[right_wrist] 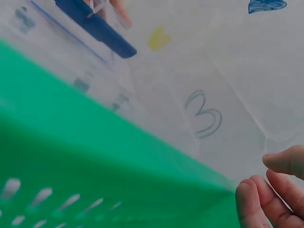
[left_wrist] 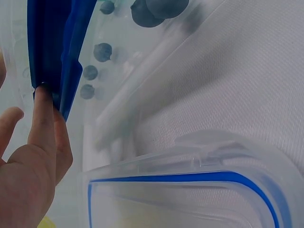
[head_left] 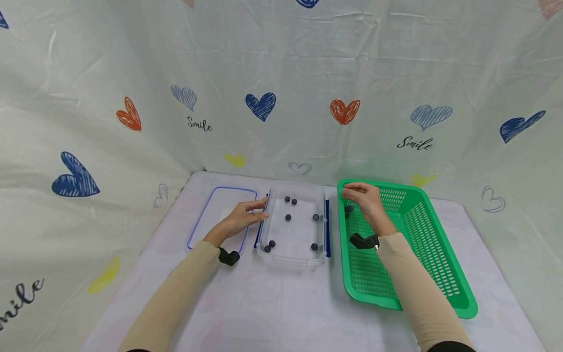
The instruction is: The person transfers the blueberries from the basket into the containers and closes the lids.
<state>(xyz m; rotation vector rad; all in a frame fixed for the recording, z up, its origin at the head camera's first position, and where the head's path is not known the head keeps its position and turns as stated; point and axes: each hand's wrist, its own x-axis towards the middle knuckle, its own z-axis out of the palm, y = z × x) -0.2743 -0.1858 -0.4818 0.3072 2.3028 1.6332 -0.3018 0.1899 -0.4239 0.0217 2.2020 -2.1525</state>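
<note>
My left hand [head_left: 239,218] touches the left side of a clear plastic box [head_left: 292,262]. In the left wrist view its fairly straight fingers [left_wrist: 43,118] rest against the box's blue latch [left_wrist: 47,42], with the thumb apart. Several blueberries [head_left: 288,217] lie scattered in the box, seen also through its wall. My right hand [head_left: 366,199] is over the left rim of a green basket [head_left: 440,244], fingers pointing left. Close beneath it, a few dark blueberries [head_left: 347,214] show in the basket. Nothing is visible between the right fingertips and thumb [right_wrist: 285,160].
Left of the box lies its clear lid with a blue seal [head_left: 200,220], partly behind the left hand. A second blue latch [head_left: 328,227] hangs on the box's right side, facing the basket. A heart-printed curtain [head_left: 286,73] stands behind the white table [head_left: 264,308].
</note>
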